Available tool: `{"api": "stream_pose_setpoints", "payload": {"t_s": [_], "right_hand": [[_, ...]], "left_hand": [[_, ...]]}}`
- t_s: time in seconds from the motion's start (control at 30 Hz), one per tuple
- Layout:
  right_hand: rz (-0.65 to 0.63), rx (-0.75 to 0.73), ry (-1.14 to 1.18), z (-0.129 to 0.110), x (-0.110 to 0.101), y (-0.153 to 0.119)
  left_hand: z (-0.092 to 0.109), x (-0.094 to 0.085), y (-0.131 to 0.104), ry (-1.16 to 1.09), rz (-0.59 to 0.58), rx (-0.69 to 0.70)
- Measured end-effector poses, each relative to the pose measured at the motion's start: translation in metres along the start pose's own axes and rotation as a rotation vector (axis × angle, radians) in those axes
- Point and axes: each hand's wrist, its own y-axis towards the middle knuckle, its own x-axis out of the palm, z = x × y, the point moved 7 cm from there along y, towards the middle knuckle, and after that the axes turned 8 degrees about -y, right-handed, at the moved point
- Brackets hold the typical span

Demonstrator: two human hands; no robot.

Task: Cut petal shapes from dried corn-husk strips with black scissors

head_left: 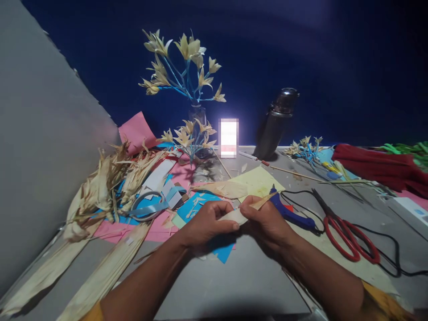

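Between my two hands, over the middle of the table, I hold a pale strip of dried corn husk. My left hand pinches its near side, with the thumb lying along the strip. The fingers of my right hand are closed on the other end, and a thin tip of the husk sticks out above them. Just past my right hand lies a blue glue gun. Under my hands is blue paper with husk scraps on it. Scissors with red handles rest farther right.
Dried husks pile up at the left beside a roll of tape. Husk flowers stand in a glass bottle at the back, near a dark flask. A black cord loops at the right, below dark red cloth.
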Motion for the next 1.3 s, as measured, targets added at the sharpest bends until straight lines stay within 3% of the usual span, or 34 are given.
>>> {"api": "stream_pose_setpoints", "payload": {"t_s": [0.23,0.4,0.53,0.73,0.83,0.97,1.07,1.17,1.3], "right_hand": [[0.056,-0.066,0.038,-0.014,-0.008,0.002],[0.074,-0.089,-0.030,-0.011,-0.008,0.001],[0.068,-0.108,-0.078,-0.013,-0.008,-0.002],[0.068,-0.126,-0.011,-0.021,-0.012,0.002],[0.091,-0.141,-0.084,-0.024,-0.012,-0.001],[0.083,-0.111,-0.157,-0.023,-0.007,-0.006],[0.034,-0.116,-0.161,-0.022,-0.005,-0.005],[0.007,-0.116,-0.118,-0.021,-0.008,-0.002],[0.069,-0.110,-0.114,-0.021,-0.013,-0.001]], "left_hand": [[0.005,-0.006,0.000,-0.183,-0.056,0.006],[-0.002,0.001,0.003,-0.177,-0.014,-0.014],[-0.006,0.008,0.003,-0.243,-0.090,-0.006],[0.023,0.002,-0.004,-0.395,-0.118,0.116],[0.025,-0.001,-0.004,-0.317,-0.042,0.114],[0.006,-0.004,-0.001,-0.116,0.031,0.006],[-0.001,0.002,-0.002,-0.154,-0.092,-0.036],[0.006,0.009,-0.006,-0.257,-0.235,-0.032],[0.010,0.004,-0.005,-0.187,-0.117,-0.003]]}}
